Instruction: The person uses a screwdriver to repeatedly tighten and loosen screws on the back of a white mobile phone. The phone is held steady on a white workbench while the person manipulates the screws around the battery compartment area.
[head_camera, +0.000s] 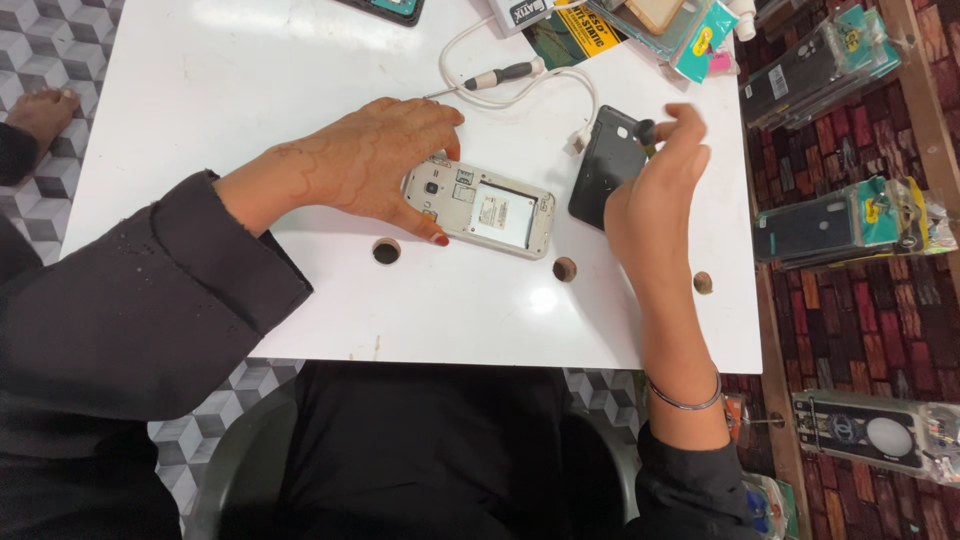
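White bench (250, 90), patterned floor beside | opened phone (480, 208) flat mid-bench, pinned by left hand (360, 165), fingers spread | right hand (655, 195) fingers pinched on small dark part (646, 131) over black back cover (607, 165) | risk: part slipping, rolling into bench holes (565, 268).

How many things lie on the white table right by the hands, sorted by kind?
Opened phone, under the left hand: 1
Black back cover, beside the right hand: 1
White cable: 1
Screwdriver: 1
Total: 4
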